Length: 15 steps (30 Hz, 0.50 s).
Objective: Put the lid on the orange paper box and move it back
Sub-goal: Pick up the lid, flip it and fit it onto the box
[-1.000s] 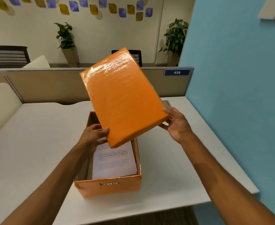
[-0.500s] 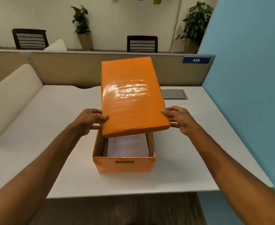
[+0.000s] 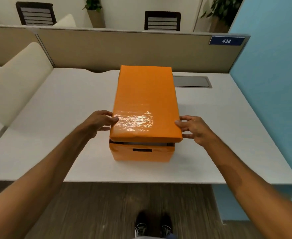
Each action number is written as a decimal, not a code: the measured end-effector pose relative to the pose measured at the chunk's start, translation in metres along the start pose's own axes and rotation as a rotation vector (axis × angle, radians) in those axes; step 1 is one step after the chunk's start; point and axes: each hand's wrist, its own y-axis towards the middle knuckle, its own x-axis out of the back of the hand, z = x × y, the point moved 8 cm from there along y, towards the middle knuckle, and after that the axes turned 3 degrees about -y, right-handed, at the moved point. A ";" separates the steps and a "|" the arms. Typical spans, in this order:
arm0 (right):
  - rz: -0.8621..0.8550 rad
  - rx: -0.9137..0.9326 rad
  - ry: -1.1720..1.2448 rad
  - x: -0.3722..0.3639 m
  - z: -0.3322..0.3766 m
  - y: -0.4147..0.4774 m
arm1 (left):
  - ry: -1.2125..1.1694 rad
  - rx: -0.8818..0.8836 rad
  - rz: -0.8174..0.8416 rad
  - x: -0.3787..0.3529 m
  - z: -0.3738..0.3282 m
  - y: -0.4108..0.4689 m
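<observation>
The glossy orange lid [image 3: 145, 99] lies over the orange paper box [image 3: 141, 153] on the white desk. Its near edge sits slightly raised, leaving a dark gap above the box's front wall with the handle slot. My left hand [image 3: 99, 121] grips the lid's near left edge, thumb on top. My right hand [image 3: 192, 129] holds the near right corner, fingers curled along the side. The box's contents are hidden under the lid.
The white desk [image 3: 55, 135] is bounded by a beige partition [image 3: 124, 49] at the back and a blue wall [image 3: 271, 83] on the right. A grey cable hatch [image 3: 191, 81] lies behind the box to the right. A cream cushion [image 3: 16, 80] stands at the left.
The lid came down from a tilted hold above the open box to lie nearly flat over it. The papers inside went out of sight. Both hands kept hold of the lid's sides.
</observation>
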 end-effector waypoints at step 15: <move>0.084 -0.123 -0.020 -0.014 -0.021 -0.001 | 0.037 0.019 0.010 0.000 0.027 0.004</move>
